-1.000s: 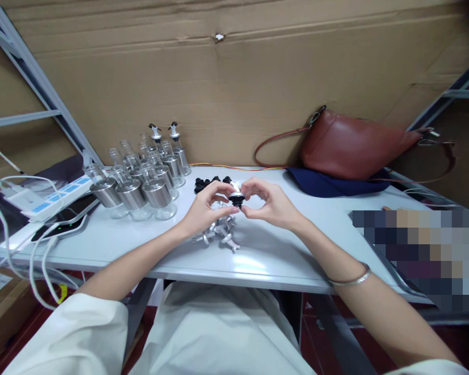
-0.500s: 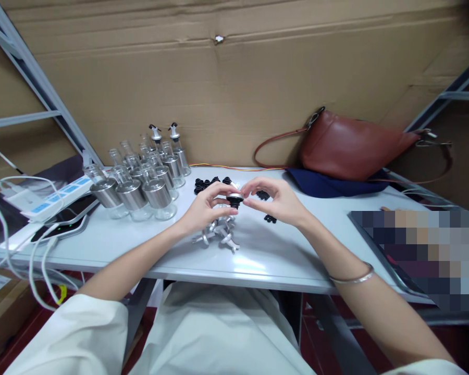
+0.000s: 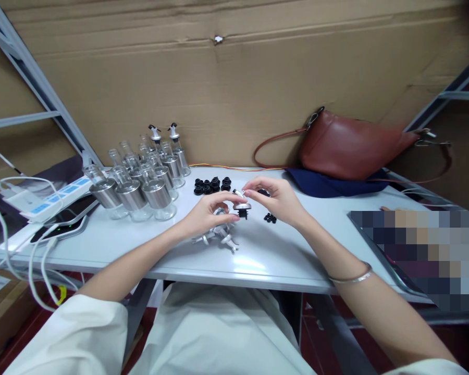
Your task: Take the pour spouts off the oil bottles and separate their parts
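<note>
A bottle pourer [image 3: 242, 207] with a silver collar and a black ribbed stopper is upright above the table. My left hand [image 3: 209, 211] is closed on it, thumb and fingers gripping its left side. The fingers of my right hand [image 3: 279, 200] pinch the small light tip at the pourer's top. Below my left hand lie several loose silver spout pieces [image 3: 229, 241]. Black rubber stoppers [image 3: 207, 186] sit in a cluster behind it. Small black caps [image 3: 270, 217] lie under my right hand, which partly hides more black pieces.
Several glass-and-steel bottles [image 3: 157, 195] stand at the left, two at the back with pourers fitted. Beside them are a power strip [image 3: 62, 197] and white cables [image 3: 31, 260]. A brown bag [image 3: 346, 148] rests on dark blue cloth [image 3: 316, 183] at the back right. Cardboard [image 3: 226, 104] walls the rear.
The pourer has moved slightly right and down in my left hand. My right fingers have shifted from beside its collar to its top. The black stoppers behind are more exposed.
</note>
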Demonstrator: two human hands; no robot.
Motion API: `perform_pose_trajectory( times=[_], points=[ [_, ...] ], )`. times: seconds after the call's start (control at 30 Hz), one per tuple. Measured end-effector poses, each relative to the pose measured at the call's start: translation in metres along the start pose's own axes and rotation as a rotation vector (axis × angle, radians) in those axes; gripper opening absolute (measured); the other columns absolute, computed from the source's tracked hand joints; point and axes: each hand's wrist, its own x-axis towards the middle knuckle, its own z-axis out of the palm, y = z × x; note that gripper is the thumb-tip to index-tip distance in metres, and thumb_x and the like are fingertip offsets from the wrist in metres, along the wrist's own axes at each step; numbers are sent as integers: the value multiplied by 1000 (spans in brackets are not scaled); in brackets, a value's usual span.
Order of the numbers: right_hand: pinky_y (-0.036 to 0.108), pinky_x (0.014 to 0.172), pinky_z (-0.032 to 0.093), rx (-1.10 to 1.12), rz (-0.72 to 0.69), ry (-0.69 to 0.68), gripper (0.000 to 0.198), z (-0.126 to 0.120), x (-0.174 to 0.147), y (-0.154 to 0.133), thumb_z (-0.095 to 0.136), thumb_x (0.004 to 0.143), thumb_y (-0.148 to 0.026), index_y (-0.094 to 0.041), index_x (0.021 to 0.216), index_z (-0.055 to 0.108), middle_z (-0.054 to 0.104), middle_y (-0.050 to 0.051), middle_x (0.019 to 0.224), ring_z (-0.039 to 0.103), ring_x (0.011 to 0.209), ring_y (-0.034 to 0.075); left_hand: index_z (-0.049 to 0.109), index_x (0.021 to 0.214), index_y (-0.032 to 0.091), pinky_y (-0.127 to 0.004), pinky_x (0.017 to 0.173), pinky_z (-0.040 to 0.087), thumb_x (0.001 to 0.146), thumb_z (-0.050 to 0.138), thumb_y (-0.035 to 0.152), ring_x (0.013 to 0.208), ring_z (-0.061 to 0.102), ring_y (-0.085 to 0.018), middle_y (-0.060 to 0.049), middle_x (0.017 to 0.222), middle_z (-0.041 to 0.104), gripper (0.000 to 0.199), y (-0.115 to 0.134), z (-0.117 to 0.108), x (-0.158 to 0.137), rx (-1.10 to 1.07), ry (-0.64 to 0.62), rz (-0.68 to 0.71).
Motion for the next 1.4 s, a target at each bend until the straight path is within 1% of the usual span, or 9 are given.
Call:
perform_pose_trajectory(
  times=[0.13, 0.3, 0.7, 0.97, 1.07, 1.17, 1.27, 1.33, 1.4],
  points=[
    [30, 65, 46, -15, -1, -37, 21, 2, -1, -4, 59, 82, -38, -18, 76, 64, 67, 4, 75, 58, 67, 16, 66, 100, 20, -26, 76, 45, 72, 72, 23, 82, 55, -13, -4, 93, 60, 28, 0, 1, -1, 77, 4, 8],
    [31, 69, 47, 24, -40, -41, 18, 2, -2, -5, 61, 81, -36, -18, 80, 64, 68, 5, 81, 59, 72, 17, 60, 94, 18, -28, 82, 44, 66, 78, 22, 92, 56, -15, -4, 97, 59, 34, -5, 3, -1, 11, 49, 37],
    [33, 69, 48, 16, -60, -49, 22, -1, -1, -4, 64, 80, -41, -20, 77, 68, 69, 5, 79, 62, 73, 19, 65, 100, 21, -29, 84, 47, 72, 72, 19, 96, 56, -17, -6, 99, 57, 29, -5, 0, -1, 67, -39, 67],
    [32, 70, 47, -20, -90, -48, 15, 1, -2, -2, 64, 80, -34, -20, 76, 67, 69, 4, 79, 61, 73, 18, 67, 92, 20, -29, 82, 46, 70, 73, 18, 89, 56, -16, -4, 93, 58, 22, -8, 1, -1, 140, 21, 76],
    [33, 71, 48, -38, -89, -23, 15, -2, 0, -2, 64, 80, -35, -20, 77, 67, 70, 5, 81, 62, 74, 19, 67, 93, 20, -30, 83, 46, 73, 70, 17, 92, 56, -16, -6, 98, 58, 20, -7, 0, -1, 139, 34, 87],
    [33, 70, 49, -142, -90, 62, 16, -13, 4, 5, 59, 83, -32, -20, 81, 69, 71, 6, 84, 64, 76, 21, 66, 95, 20, -29, 83, 46, 74, 69, 17, 98, 56, -18, -7, 102, 58, 22, -6, -1, 0, 133, 64, 94],
    [34, 71, 49, -373, -107, 112, 16, -29, 8, 23, 55, 84, -26, -20, 81, 70, 71, 6, 84, 64, 76, 22, 66, 96, 19, -27, 82, 46, 74, 67, 14, 99, 56, -17, -7, 102, 59, 22, -6, 0, 0, 135, 66, 89],
    [34, 73, 48, -536, -63, 53, 17, -39, 8, 38, 54, 82, -19, -19, 80, 70, 72, 7, 84, 65, 77, 22, 66, 95, 19, -27, 82, 46, 75, 65, 12, 99, 56, -17, -7, 102, 59, 21, -7, 1, 0, 129, 53, 86],
    [32, 74, 48, -675, 50, -66, 19, -46, 7, 51, 53, 80, -14, -17, 82, 72, 72, 8, 87, 66, 80, 22, 65, 96, 18, -27, 82, 46, 75, 64, 11, 101, 55, -17, -7, 105, 58, 22, -8, 1, -1, 123, 50, 73]
  ],
)
